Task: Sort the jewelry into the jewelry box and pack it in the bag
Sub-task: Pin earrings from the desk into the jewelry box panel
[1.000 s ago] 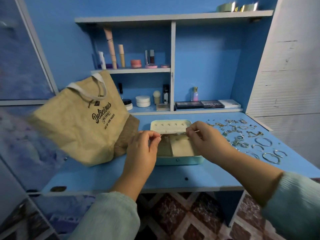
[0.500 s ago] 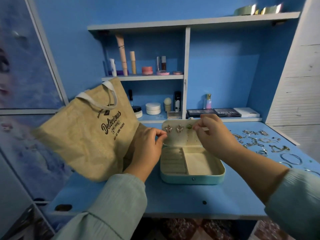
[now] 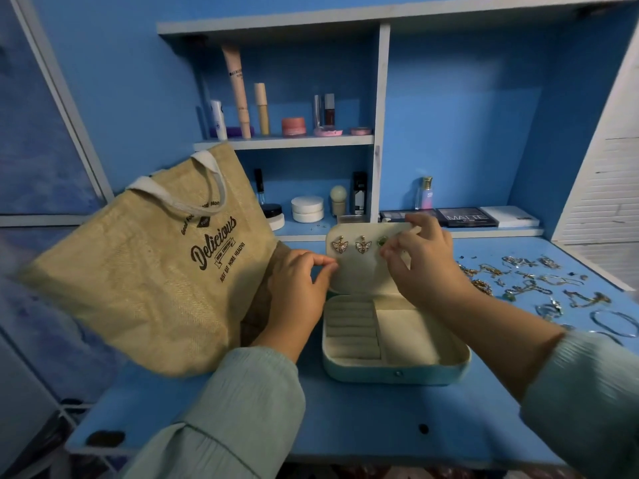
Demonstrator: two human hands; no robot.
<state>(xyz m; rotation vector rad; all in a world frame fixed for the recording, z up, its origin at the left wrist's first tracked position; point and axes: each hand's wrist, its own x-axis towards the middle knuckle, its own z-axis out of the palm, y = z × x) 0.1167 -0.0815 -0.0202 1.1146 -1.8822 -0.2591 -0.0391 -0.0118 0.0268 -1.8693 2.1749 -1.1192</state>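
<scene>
A pale teal jewelry box sits open on the table, lid upright; two butterfly earrings and a green stud are pinned side by side inside the lid; loose jewelry lies scattered right of it; a tan jute bag printed "Delicious" leans at its left.

Desk top of painted board: plain blue. Woven jute tote bag: tan, dark brown lettering, white handles. Rounded leatherette jewelry box: pale teal outside, cream lining. Two butterfly earrings on lid: gold with clear stones. Round stud: green. Crinkled fabric sleeves: pale sage green, unpatterned.
</scene>
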